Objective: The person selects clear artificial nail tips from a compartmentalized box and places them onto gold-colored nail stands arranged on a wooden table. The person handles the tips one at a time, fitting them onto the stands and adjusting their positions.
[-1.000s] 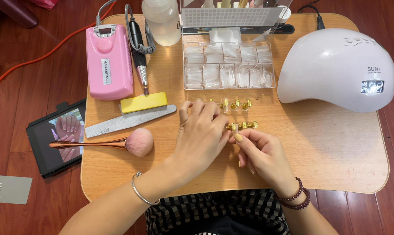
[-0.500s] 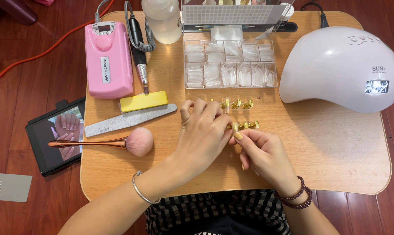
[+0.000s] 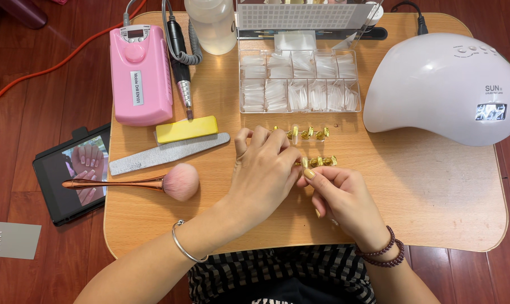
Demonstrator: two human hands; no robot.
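Note:
My left hand (image 3: 263, 169) lies palm down over the middle of the small wooden table (image 3: 435, 202), its fingertips on the near row of small gold nail stands (image 3: 321, 161). My right hand (image 3: 342, 194) sits just beside it, thumb and forefinger pinched at the left end of that row, on one small gold stand. A second row of gold stands (image 3: 306, 134) lies a little farther back, partly hidden by my left fingers. What lies under my left palm is hidden.
A clear box of nail tips (image 3: 299, 81) stands behind the stands. White dome lamp (image 3: 443, 87) at right. Pink drill unit (image 3: 140, 73) with handpiece (image 3: 180, 67), yellow buffer block (image 3: 186, 129), grey file (image 3: 167, 153) and pink brush (image 3: 179, 182) at left. Tablet (image 3: 72, 171) on the floor.
Both hands stay at the near row of gold stands with only slight finger shifts. The view has drifted a little.

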